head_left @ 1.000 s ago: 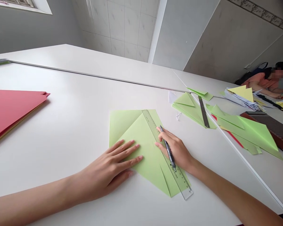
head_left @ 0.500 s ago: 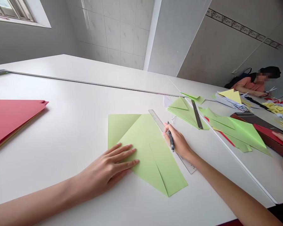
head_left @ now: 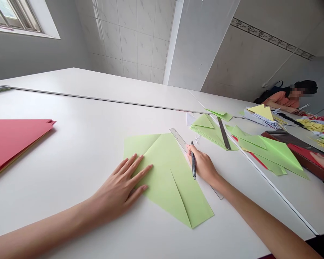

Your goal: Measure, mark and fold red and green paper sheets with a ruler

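My left hand (head_left: 126, 180) lies flat with its fingers spread on the left part of a folded light green sheet (head_left: 164, 187). A long slit-like fold line runs down the sheet's lower right part. My right hand (head_left: 202, 163) is closed around a dark pen (head_left: 193, 165), at the sheet's right edge. Under and beside that hand a clear ruler (head_left: 178, 138) lies slanted on the white table (head_left: 83, 154); its middle is covered by the hand.
Red folded paper (head_left: 16, 142) lies at the left. To the right are stacked green sheets (head_left: 207, 133) under a dark ruler (head_left: 224, 133), and more green sheets (head_left: 275, 151). A person's hand (head_left: 322, 160) is at the right edge; another person (head_left: 280, 100) sits farther back.
My left hand has shifted slightly left and up on the green sheet, its fingers spread wider. The pen in my right hand stands steeper. The whole view has moved a little.
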### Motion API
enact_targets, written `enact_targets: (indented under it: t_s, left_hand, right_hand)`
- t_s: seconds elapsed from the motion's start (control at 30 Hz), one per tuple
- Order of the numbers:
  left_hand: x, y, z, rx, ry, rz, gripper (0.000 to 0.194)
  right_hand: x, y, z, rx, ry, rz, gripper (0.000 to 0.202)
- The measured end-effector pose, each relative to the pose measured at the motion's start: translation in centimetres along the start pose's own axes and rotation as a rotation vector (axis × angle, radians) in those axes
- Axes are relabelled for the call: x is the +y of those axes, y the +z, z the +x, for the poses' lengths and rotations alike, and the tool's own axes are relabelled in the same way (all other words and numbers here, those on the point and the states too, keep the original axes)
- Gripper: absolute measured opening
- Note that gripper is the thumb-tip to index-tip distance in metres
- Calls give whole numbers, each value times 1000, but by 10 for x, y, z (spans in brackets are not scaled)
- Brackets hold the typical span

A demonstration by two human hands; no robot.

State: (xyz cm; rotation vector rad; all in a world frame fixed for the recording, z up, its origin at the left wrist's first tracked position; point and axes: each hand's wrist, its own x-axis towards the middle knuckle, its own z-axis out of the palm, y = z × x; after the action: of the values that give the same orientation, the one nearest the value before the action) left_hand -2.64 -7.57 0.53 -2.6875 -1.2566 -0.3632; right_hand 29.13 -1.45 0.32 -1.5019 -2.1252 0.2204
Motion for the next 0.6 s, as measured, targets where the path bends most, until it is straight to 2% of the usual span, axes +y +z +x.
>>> enact_targets:
  t_s: [0.33, 0.47, 0.6]
  left_hand:
    - [-5, 0, -3, 80, 68, 113, 59]
    - [-16, -1, -4, 104, 96, 151, 56]
    - [-30, 0, -1, 103, 55, 161, 55]
  right_hand:
    - [11, -2, 7, 92, 78, -128, 7]
    - [15, -1, 10, 130, 74, -127, 7]
    - [19, -1, 14, 169, 59, -136, 6]
